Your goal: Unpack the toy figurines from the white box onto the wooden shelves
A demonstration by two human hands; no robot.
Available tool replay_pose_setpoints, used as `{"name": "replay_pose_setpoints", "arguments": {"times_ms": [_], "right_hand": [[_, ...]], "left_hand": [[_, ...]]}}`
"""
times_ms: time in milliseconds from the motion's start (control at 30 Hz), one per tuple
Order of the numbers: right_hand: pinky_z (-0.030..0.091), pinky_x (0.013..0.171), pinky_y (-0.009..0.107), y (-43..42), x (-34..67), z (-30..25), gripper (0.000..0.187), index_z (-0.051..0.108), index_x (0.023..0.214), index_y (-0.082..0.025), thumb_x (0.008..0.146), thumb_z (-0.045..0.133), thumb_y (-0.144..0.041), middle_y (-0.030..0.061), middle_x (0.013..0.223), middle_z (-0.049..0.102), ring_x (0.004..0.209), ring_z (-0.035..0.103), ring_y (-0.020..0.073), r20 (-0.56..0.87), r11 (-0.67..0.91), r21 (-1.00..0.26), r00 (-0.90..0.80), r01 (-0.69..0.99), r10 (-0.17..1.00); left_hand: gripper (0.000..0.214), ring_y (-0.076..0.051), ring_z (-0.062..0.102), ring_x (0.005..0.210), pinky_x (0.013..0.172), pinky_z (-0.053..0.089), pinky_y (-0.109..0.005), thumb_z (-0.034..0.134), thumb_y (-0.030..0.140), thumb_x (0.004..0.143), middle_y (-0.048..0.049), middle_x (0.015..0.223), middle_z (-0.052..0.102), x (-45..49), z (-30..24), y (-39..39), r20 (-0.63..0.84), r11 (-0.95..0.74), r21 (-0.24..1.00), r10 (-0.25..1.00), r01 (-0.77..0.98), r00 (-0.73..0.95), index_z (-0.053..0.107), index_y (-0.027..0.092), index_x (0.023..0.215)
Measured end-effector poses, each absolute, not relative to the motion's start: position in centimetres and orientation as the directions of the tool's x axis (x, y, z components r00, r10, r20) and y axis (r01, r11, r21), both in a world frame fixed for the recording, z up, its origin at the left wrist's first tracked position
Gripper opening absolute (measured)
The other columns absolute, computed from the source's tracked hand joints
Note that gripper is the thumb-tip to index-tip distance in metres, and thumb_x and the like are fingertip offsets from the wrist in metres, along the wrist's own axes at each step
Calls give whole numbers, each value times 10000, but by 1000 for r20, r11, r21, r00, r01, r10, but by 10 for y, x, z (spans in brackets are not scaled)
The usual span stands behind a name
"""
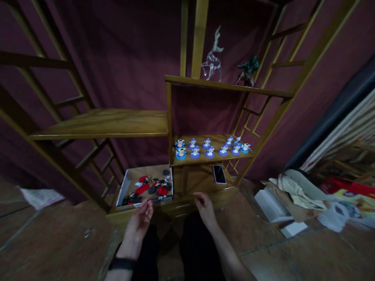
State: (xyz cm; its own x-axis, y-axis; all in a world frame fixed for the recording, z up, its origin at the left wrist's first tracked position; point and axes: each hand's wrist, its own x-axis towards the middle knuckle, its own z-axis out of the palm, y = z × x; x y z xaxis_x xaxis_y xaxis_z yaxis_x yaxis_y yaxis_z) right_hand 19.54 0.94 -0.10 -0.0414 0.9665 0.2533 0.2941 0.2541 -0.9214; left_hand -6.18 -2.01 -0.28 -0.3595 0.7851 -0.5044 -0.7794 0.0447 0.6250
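Note:
My left hand (140, 220) hovers just in front of a shallow white box (124, 186) holding several red and black figurines (152, 188); its fingers are loosely curled and hold nothing. My right hand (205, 206) hangs near the lowest shelf edge, fingers relaxed and apart, holding nothing. A smartphone (219, 174) lies face up on that low shelf, just beyond my right hand. On the shelf above stand several small blue-based figurines (209, 148) in two rows.
The wooden display rack (99, 123) stands against a dark red wall. A glass deer (213, 58) and a green figure (248, 70) sit on the top shelf. White boxes and crumpled paper (290, 195) lie on the floor at right, a paper sheet (41, 196) at left.

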Motion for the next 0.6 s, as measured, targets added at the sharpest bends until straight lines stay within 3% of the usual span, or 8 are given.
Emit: {"name": "replay_pose_setpoints", "arguments": {"times_ms": [100, 267, 400, 500, 600], "right_hand": [[472, 784, 292, 14, 152, -7, 255, 608, 942, -252, 770, 442, -163, 35, 947, 602, 883, 576, 167, 203, 247, -923, -171, 297, 964], [460, 778, 257, 55, 93, -11, 266, 620, 930, -237, 787, 422, -134, 10, 907, 625, 842, 594, 139, 176, 307, -866, -333, 395, 926], [437, 798, 252, 89, 57, -21, 289, 643, 870, -255, 756, 443, -80, 10, 945, 641, 884, 600, 147, 96, 406, -698, -485, 589, 869], [432, 771, 272, 105, 39, -31, 275, 668, 772, -261, 718, 480, -68, 17, 900, 664, 875, 610, 173, -53, 466, -533, -577, 706, 815], [432, 742, 274, 117, 26, -43, 243, 677, 675, -268, 673, 530, -74, 2, 820, 681, 839, 620, 179, -193, 488, -487, -634, 725, 749]], "left_hand": [[242, -57, 576, 526, 494, 460, -140, 432, -66, 747, -10, 672, 597, -86, -4, -4, -603, 66, 601, 691, -796, -398, 551, 138, 800], [254, -53, 544, 507, 468, 433, -132, 393, -65, 753, -3, 652, 556, -115, 12, 43, -536, -56, 608, 706, -792, -462, 535, 139, 808], [261, -63, 555, 548, 485, 435, -142, 391, -66, 738, -10, 675, 555, -141, 21, 80, -491, -166, 587, 705, -793, -512, 517, 144, 826], [273, -53, 535, 524, 459, 409, -127, 378, -71, 729, -4, 670, 544, -164, 11, 92, -480, -229, 599, 665, -767, -573, 509, 150, 821], [303, -41, 500, 483, 435, 384, -119, 352, -94, 716, 14, 657, 521, -184, -1, 93, -523, -245, 596, 604, -765, -601, 480, 164, 809]]}}
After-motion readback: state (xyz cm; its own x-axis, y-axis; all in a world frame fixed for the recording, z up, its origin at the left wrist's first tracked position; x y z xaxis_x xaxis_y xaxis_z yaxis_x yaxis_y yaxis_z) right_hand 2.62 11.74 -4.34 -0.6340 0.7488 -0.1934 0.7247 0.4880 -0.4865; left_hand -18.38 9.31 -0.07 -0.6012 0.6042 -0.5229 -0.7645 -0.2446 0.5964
